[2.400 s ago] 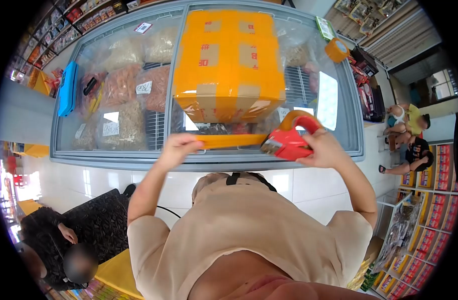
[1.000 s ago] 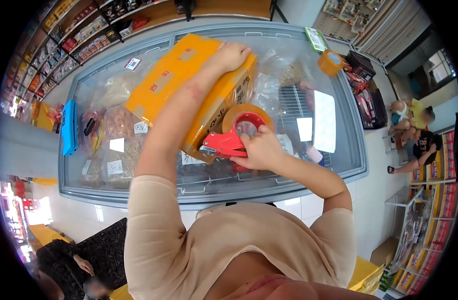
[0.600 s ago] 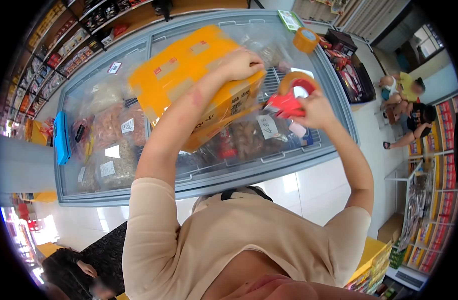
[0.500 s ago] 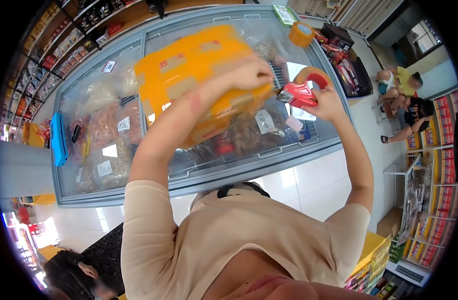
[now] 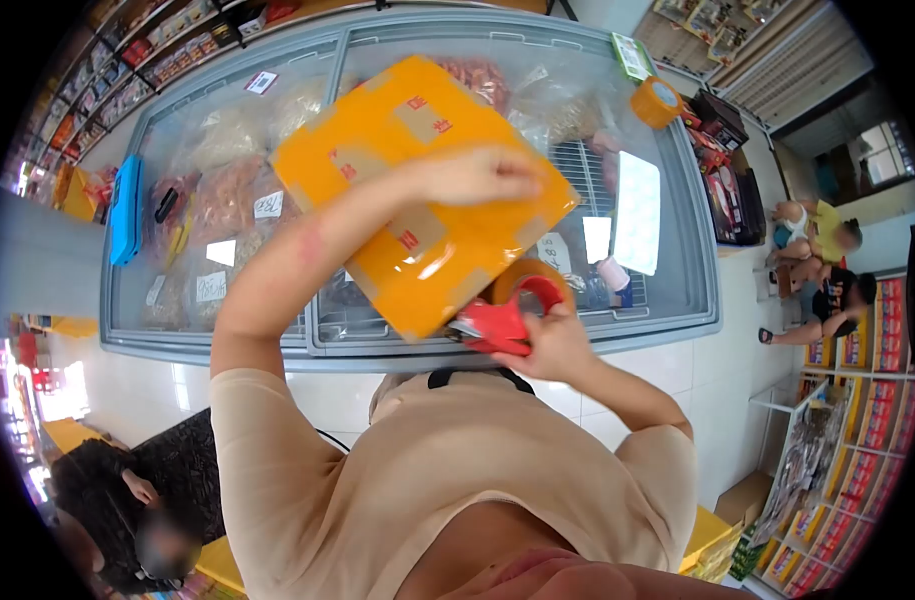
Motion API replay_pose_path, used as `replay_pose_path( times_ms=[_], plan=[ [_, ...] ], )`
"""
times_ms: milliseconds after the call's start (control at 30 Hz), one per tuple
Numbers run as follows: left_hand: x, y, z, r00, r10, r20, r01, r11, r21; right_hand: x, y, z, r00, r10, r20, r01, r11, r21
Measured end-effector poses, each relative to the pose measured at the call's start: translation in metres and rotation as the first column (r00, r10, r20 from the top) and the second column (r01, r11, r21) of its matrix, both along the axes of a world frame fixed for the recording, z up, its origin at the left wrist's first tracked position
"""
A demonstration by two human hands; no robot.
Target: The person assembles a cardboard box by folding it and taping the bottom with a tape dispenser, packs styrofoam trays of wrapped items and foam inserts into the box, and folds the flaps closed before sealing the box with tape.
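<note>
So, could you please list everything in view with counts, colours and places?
Freezer: one, grey with clear top, centre
Taped box: one, orange with brown patches, on the freezer
Tape dispenser: one, red, at the box's near corner
Tape roll: one, orange, freezer's far right corner
Flat case: one, blue, freezer's left end
Bagged goods: several, pale and reddish, under the clear top
Shelving: several units, mixed colours, both sides
People: several, dark and yellow clothing, lower left and right
Shirt: one, tan, bottom centre
Left hand: one, bare, blurred over the box, contact unclear
Right hand: one, bare, gripping the dispenser
</note>
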State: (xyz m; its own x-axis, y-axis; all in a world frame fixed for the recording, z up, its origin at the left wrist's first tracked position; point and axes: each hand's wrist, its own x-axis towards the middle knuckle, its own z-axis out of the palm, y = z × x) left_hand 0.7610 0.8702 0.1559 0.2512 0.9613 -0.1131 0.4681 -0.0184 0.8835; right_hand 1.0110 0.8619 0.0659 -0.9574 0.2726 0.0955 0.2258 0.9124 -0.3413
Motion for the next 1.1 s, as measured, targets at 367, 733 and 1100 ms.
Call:
replay_pose_path(
  times_ms=[367, 733, 1100],
  plan=[
    [-0.005, 0.019, -0.046, 0.802, 0.242, -0.546, 0.018, 0.904, 0.427, -0.075, -0.044, -0.003, 0.999, -0.029, -0.027, 0.028, 1.0, -0.01],
    [0.033, -0.013, -0.037, 0.908, 0.05, -0.415, 0.176, 0.854, 0.489, 0.032, 0.104, 0.025, 0.987, -0.155, -0.052, 0.163, 0.933, 0.321],
    [-0.003, -0.005, 0.004, 0.994, 0.077, 0.072, -0.08, 0.996, 0.048, -0.023, 0.031, -0.003, 0.99, 0.062, -0.128, -0.039, 0.983, 0.179]
  ],
)
